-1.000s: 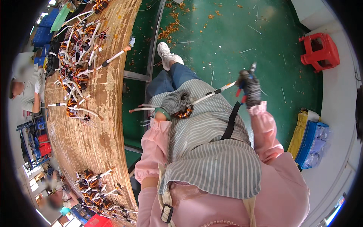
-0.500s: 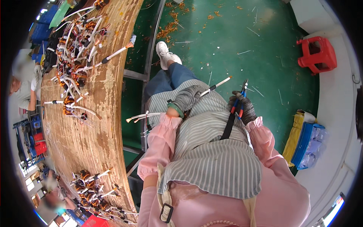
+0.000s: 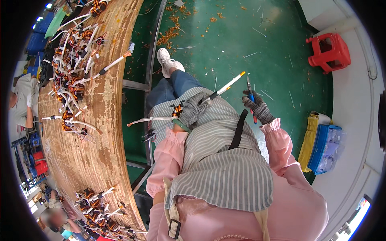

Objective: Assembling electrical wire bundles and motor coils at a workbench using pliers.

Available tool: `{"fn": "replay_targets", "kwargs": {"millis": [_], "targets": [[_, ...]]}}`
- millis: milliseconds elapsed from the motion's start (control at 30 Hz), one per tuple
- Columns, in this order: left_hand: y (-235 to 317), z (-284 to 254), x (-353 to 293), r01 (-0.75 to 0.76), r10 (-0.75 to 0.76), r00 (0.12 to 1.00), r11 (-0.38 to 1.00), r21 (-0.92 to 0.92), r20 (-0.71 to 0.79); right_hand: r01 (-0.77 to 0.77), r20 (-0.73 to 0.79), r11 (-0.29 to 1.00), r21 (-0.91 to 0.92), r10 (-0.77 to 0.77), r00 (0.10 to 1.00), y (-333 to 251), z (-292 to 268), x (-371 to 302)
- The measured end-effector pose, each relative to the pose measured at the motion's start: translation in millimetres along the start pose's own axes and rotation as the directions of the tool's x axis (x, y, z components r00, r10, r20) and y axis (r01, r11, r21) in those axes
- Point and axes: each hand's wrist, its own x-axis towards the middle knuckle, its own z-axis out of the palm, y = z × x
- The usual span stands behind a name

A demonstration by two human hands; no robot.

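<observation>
Over my lap, my left hand (image 3: pixel 194 109) in a grey glove is closed around a wire-wound coil. The coil's copper windings (image 3: pixel 177 110) show beside the fingers. One white-sleeved lead (image 3: pixel 219 93) points away to the upper right, with an orange tip and a second orange end near it. Further white and thin leads (image 3: pixel 150 119) stick out to the left toward the table. To the right, my right hand (image 3: pixel 259 109), also gloved, grips pliers (image 3: pixel 251 96) with blue and red handles. The jaws point away from me, apart from the lead. Fingers hide part of both things.
On the left stands a worn wooden table (image 3: pixel 102 160) bearing a heap of similar coils (image 3: pixel 74 76) and a smaller near group (image 3: pixel 94 209). A red stool (image 3: pixel 329 52) and blue and yellow packages (image 3: pixel 321 148) are at the right wall. Scraps litter the green floor (image 3: pixel 237 36). Other people are at far left.
My left hand has turned and shifted left, bringing the copper windings into sight and the white lead's end higher. The pliers in my right hand have turned, and their handles look closer together.
</observation>
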Motion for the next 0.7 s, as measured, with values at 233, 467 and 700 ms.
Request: {"fn": "replay_targets", "kwargs": {"millis": [233, 467, 700], "targets": [[-7.7, 4.5, -3.6, -0.007, 0.006, 0.999, 0.999, -0.037, -0.049, -0.033, 0.036, 0.914, -0.404, 0.052, 0.998, -65.5, 2.0, -3.2], [-8.4, 2.9, -5.6, 0.036, -0.036, 0.999, 0.999, -0.006, -0.001, 0.071, 0.054, 0.926, -0.371, -0.054, 0.997, -70.1, -5.4, -1.8], [-5.8, 3.5, 13.0, -0.117, 0.106, 0.986, 0.990, 0.083, 0.129, 0.113, 0.100, 0.796, -0.595, -0.065, 0.993, -103.0, -10.5, -17.3]]}}
